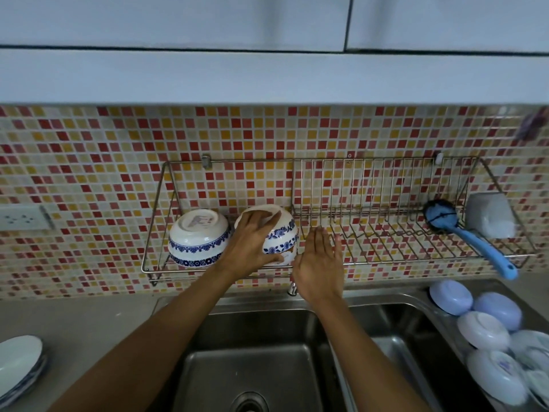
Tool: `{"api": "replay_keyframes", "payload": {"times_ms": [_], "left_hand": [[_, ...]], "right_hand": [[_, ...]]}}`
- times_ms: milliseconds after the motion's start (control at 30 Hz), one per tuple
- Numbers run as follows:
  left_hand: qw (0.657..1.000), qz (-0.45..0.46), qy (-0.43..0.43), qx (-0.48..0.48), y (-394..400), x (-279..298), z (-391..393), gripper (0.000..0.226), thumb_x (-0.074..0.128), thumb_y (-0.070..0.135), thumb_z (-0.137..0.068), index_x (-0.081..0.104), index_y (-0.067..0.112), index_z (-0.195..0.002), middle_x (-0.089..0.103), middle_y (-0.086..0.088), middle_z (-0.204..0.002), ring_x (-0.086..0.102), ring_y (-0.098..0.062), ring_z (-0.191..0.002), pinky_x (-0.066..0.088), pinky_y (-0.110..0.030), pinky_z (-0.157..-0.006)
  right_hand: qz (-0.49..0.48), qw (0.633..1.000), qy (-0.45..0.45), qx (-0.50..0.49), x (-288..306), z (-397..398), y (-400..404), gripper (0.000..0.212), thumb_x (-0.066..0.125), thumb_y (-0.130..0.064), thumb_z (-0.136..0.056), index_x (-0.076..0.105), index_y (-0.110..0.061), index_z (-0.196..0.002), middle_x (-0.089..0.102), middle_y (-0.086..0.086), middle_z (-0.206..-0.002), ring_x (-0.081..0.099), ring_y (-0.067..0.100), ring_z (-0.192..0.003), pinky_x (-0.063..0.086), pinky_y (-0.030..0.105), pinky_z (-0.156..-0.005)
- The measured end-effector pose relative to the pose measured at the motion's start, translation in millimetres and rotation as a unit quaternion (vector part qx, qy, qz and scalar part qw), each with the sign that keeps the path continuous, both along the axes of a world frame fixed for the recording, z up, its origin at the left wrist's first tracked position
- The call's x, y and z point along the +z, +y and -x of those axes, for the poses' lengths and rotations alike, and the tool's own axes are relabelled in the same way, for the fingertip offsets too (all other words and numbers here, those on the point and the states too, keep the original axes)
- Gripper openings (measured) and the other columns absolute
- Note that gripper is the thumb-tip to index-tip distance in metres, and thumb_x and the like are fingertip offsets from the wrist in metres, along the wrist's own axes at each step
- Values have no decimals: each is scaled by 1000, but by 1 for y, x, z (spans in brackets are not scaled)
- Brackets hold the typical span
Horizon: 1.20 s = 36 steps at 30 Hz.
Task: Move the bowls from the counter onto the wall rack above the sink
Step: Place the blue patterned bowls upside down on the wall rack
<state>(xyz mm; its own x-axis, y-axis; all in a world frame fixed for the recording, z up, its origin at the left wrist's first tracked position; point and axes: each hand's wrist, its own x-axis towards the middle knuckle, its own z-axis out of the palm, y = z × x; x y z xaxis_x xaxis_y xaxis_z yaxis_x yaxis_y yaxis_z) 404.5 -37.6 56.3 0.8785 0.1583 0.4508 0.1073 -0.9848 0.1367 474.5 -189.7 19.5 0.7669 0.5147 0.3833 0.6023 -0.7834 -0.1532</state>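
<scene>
A steel wire wall rack (386, 257) hangs on the mosaic tiles above the sink. In its left section a white bowl with blue flower trim (197, 237) leans upside down. Right beside it, a second matching bowl (283, 236) rests in the rack with my left hand (252, 242) spread over its base and side, gripping it. My right hand (319, 263) is flat and open just right of that bowl, fingers up near the rack's front rail, holding nothing. Several pale blue and white bowls (482, 328) lie upside down on the counter at the right.
A double steel sink (252, 367) lies below my arms, with a tap (292, 288) at its back edge. A blue-handled brush (472, 239) and a white cup (490, 215) sit at the rack's right end. White plates (17, 364) are stacked at the left counter edge. A wall socket (20, 217) is at left.
</scene>
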Motion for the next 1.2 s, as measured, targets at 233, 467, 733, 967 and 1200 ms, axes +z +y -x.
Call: {"api": "replay_keyframes", "payload": {"times_ms": [233, 467, 733, 967, 1200], "left_hand": [[1000, -21, 5, -14, -1, -1, -1, 90, 76, 46, -71, 32, 24, -146, 37, -9, -148, 25, -32, -137, 23, -44, -115], [999, 31, -5, -26, 0, -6, 3, 76, 67, 46, -80, 33, 28, -145, 36, -6, -148, 23, -27, -138, 23, -42, -115], [998, 42, -14, -34, 1, -12, 12, 63, 53, 44, -91, 29, 27, -147, 37, -5, -149, 27, -26, -139, 27, -44, -116], [996, -75, -3, 54, -2, -38, 48, 69, 0, 54, -94, 2, 14, -150, 1, -4, -159, -1, -18, -147, -6, -36, -121], [991, -86, -1, 101, 16, -70, 94, 57, 10, 41, -101, 10, 13, -150, 12, -5, -159, 5, -20, -147, -2, -39, -118]], "right_hand": [[-6, 1000, -8, 10, 1, 2, -2, 84, -2, -45, -80, 17, -2, -149, 22, 16, -157, 15, 25, -147, -5, 42, -119], [1, 1000, 1, 7, 0, 1, -2, 69, 11, -38, -90, 18, -2, -149, 22, 15, -157, 14, 25, -147, -1, 44, -120], [-19, 1000, -12, 15, -1, 1, -3, 79, -7, -41, -86, 25, -3, -147, 29, 15, -155, 21, 24, -146, 1, 43, -121], [-88, 996, -16, 26, -20, 23, -15, 63, 6, -45, -99, 27, -9, -147, 33, 12, -154, 20, 25, -146, -2, 38, -119], [-136, 990, 2, 31, -37, 42, -17, 58, 15, -42, -102, 14, -11, -150, 11, 6, -160, -7, 22, -148, 5, 43, -121]]}}
